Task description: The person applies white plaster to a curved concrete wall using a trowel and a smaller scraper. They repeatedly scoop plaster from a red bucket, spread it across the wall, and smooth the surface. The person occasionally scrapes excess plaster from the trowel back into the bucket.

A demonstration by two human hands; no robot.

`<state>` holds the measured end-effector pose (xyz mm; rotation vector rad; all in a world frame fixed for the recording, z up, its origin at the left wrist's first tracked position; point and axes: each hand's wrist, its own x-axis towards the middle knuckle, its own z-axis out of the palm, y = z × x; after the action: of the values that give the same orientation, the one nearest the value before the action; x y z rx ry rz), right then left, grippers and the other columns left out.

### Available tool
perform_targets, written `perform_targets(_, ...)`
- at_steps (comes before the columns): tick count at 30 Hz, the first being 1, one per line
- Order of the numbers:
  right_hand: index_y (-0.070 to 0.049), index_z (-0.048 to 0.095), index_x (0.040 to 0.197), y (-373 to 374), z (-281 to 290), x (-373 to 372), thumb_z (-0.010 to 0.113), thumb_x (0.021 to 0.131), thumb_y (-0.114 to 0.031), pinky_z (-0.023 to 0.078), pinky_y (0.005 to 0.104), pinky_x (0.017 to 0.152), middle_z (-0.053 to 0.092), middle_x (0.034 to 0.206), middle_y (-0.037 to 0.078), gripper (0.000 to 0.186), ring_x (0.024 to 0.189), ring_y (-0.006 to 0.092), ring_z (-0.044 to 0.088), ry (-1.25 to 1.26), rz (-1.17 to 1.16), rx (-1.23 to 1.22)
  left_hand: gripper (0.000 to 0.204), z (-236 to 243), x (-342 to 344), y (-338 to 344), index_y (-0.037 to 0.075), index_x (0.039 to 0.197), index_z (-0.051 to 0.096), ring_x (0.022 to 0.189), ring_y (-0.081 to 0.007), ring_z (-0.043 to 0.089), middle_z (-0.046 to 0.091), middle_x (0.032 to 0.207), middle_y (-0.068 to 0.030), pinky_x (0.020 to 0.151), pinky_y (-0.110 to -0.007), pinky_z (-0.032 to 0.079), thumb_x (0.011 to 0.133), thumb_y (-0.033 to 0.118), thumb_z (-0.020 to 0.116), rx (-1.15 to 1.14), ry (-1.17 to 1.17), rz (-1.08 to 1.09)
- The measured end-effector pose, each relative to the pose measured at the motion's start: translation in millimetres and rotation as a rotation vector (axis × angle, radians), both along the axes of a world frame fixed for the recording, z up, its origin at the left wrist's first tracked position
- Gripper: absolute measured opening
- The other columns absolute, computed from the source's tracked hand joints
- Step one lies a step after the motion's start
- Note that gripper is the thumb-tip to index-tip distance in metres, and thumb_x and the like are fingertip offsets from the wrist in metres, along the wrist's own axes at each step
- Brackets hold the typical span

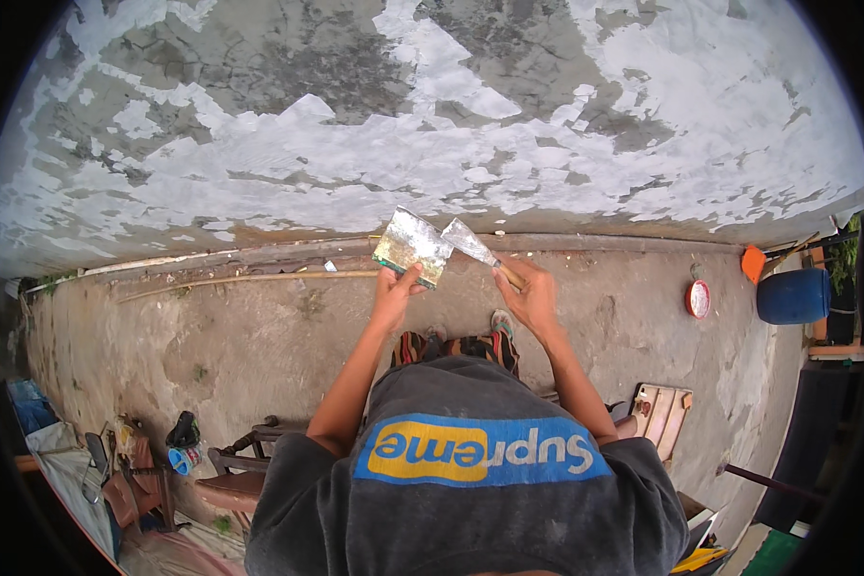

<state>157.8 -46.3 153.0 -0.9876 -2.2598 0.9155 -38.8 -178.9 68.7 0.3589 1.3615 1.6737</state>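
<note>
My left hand point(392, 296) is closed on the green-edged end of a wide, flat metal scraper blade point(414, 246), smeared with whitish paste. In my right hand point(532, 296) is a putty knife point(469, 242), gripped by its wooden handle, its blade pointing up and left. The knife's tip is beside the right edge of the wide blade; whether they touch I cannot tell. Both tools are held in front of a wall point(355, 163) with patchy white coating over bare grey areas.
A red-rimmed bowl point(698, 299) with white inside stands on the floor at right, near a blue barrel point(794, 296) and an orange piece point(753, 263). A long pole point(259, 279) lies along the wall's foot. Behind are a brown chair point(235, 488) and a wooden panel point(660, 419).
</note>
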Motion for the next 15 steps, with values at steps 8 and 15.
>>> perform_targets(8, -0.011, 0.072, 0.11, 3.0, -20.1, 12.0, 0.071, 0.083, -0.022, 0.051, 0.0342, 0.064, 0.07, 0.088, 0.013, 0.028, 0.071, 0.0277, 0.067, -0.144, -0.01, -0.006, 0.032, 1.4, 1.0, -1.8, 0.001, 0.115, 0.059, 0.09, -0.0123, 0.066, 0.068, 0.106, -0.0054, 0.071, -0.029, 0.055, 0.091, 0.021, 0.066, -0.048, 0.069, -0.09)
perform_targets(15, -0.012, 0.072, 0.109, -3.4, 2.6, -14.8, 0.071, 0.083, -0.023, 0.051, 0.0352, 0.064, 0.07, 0.088, 0.013, 0.028, 0.072, 0.029, 0.067, -0.055, 0.007, 0.016, 0.031, 15.6, 13.2, 0.2, 0.002, 0.113, 0.061, 0.089, -0.0117, 0.065, 0.068, 0.104, -0.0049, 0.071, -0.028, 0.054, 0.092, 0.024, 0.065, -0.104, 0.073, -0.065)
